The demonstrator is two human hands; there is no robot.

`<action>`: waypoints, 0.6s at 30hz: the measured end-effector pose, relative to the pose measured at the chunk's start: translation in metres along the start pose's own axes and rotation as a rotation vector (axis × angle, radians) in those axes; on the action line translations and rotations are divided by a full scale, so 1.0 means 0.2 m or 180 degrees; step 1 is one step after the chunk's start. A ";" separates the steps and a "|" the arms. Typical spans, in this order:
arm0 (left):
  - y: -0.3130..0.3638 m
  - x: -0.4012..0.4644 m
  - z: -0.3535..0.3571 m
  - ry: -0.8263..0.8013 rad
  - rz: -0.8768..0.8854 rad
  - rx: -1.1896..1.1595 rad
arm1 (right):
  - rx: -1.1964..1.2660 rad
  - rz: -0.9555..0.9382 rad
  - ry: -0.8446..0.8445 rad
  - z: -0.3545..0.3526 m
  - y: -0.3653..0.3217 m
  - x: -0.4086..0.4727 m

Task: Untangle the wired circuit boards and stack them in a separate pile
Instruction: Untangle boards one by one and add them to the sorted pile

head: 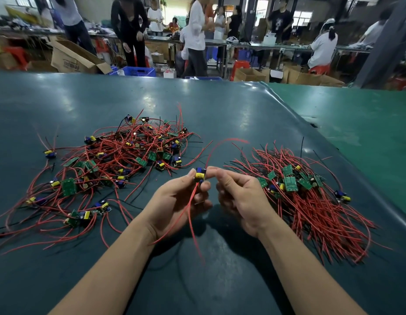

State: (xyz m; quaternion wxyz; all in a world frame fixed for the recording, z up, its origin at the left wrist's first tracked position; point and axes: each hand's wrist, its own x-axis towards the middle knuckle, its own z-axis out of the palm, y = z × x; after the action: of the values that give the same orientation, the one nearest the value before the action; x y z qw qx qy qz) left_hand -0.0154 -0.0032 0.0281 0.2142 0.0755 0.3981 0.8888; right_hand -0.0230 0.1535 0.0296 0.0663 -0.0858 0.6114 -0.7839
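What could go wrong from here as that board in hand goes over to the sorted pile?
The held board trails long red wires between the left hand and right hand; swung right, they may snag the sorted pile. The upper wire arcs near the tangled pile and might hook it.

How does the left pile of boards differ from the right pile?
The left pile is spread wide, its wires looping every way; the right pile is compact, with wires running roughly parallel. Left-pile boards lie scattered; right-pile boards cluster at one end. Both hold green boards with red and black wires on the mat.
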 end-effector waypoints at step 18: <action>0.00 -0.04 -0.01 -0.0471 -0.0549 0.0191 | 0.0381 0.0474 -0.0457 -0.05 -0.03 -0.02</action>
State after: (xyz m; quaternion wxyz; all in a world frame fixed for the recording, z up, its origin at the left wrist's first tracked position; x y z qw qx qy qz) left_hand -0.0088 -0.0090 0.0274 0.3162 0.1128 0.4127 0.8467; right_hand -0.0215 0.1658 0.0329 0.1729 -0.0919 0.5619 -0.8037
